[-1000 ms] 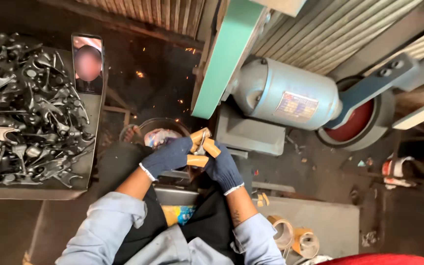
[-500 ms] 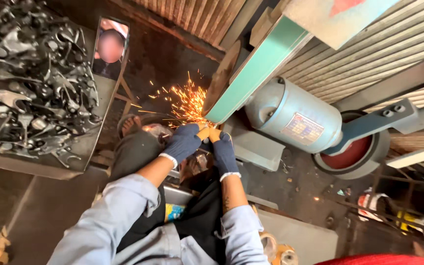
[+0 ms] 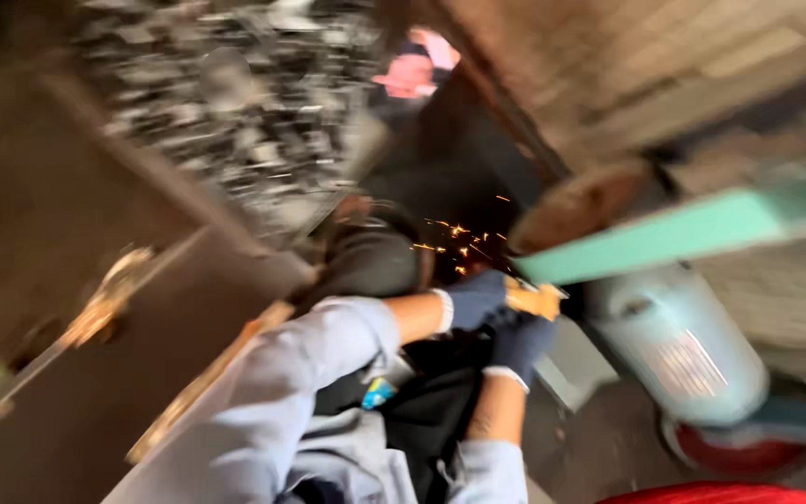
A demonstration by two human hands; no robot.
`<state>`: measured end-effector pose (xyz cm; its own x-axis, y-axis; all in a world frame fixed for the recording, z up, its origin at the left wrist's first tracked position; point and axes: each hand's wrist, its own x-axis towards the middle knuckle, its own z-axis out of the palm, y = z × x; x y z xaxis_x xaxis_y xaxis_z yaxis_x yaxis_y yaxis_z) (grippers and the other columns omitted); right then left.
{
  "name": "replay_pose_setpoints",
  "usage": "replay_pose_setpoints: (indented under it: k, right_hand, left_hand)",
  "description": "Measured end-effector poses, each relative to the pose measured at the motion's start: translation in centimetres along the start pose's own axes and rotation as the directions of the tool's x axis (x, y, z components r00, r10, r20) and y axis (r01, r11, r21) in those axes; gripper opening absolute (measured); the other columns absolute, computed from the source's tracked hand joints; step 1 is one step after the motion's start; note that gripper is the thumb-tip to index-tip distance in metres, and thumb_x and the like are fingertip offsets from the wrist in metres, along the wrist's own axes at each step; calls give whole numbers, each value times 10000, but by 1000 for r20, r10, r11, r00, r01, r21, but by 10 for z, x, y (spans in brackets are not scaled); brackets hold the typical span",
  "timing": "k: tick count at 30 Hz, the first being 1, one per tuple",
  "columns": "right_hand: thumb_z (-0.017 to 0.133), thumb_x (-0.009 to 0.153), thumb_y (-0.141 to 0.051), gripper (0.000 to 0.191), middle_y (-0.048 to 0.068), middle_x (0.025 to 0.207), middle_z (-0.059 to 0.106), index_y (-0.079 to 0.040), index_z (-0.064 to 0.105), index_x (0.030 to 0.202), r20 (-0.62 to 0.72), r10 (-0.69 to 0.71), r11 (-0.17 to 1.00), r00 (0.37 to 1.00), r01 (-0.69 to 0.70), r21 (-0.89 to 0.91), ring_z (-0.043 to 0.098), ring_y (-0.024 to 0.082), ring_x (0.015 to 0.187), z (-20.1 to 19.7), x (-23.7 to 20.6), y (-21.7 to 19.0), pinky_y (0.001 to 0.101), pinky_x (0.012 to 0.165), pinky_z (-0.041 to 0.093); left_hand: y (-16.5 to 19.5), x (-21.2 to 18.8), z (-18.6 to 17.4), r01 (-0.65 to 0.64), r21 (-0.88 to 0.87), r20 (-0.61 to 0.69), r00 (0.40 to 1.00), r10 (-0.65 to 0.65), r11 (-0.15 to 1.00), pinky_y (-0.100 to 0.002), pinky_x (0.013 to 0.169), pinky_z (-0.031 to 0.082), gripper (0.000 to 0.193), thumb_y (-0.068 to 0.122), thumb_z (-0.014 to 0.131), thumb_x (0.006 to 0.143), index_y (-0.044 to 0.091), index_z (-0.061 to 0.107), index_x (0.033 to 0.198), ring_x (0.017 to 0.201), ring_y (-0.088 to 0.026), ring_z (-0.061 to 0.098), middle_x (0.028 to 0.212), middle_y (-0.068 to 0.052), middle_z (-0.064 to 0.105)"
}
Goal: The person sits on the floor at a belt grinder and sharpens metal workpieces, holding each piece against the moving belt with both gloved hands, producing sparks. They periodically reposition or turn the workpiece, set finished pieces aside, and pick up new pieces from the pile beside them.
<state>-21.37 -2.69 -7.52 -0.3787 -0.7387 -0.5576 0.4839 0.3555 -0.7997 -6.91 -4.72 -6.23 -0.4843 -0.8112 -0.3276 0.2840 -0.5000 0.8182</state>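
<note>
The head view is blurred by motion. My left hand (image 3: 476, 299), in a dark blue glove, grips a small yellowish metal piece (image 3: 535, 300) and holds it against the end of a green belt grinder arm (image 3: 683, 233). My right hand (image 3: 520, 343), also gloved in dark blue, sits just below and closes on the same piece from underneath. A few orange sparks (image 3: 459, 245) fly off to the left of the piece. My light blue sleeves reach up from the bottom of the view.
A tray heaped with dark metal parts (image 3: 235, 112) lies at the upper left. A pale blue motor (image 3: 678, 341) sits right of my hands, with a red round part (image 3: 739, 453) below it. A dark bucket (image 3: 370, 257) stands left of the hands.
The camera has swung and tilted sharply, blurring everything. The burst of sparks has shrunk to a few. Both hands still hold the piece at the grinder.
</note>
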Motion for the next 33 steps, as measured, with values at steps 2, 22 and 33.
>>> replay_pose_setpoints:
  k: [2,22,33]
  right_hand:
    - [653,1004,-296,263,55,1020,657,-80,625,1152,23,-144,986,989,146,-85,602,187,844,2,-15,1,332,711,476]
    - [749,867,-350,519,157,1212,718,-86,644,1301,771,21,90,636,767,-635,683,313,1089,61,-191,12,376,918,540]
    - [743,885,-392,536,129,1276,704,-71,649,1303,783,-2,140,621,776,-615,655,303,1194,19,-219,17,374,981,508]
  left_hand:
    - [32,-16,-11,-226,605,137,974,179,763,-459,748,499,375,330,691,925,20,686,1136,864,-345,686,986,-252,724]
    - [71,-264,-213,365,885,-4,626,780,-289,-465,930,477,549,189,687,851,105,635,1391,1151,-305,582,1303,-121,668]
    - [104,-204,-229,137,811,208,841,499,-568,-449,646,542,166,237,624,915,156,747,991,826,-282,712,878,-89,712]
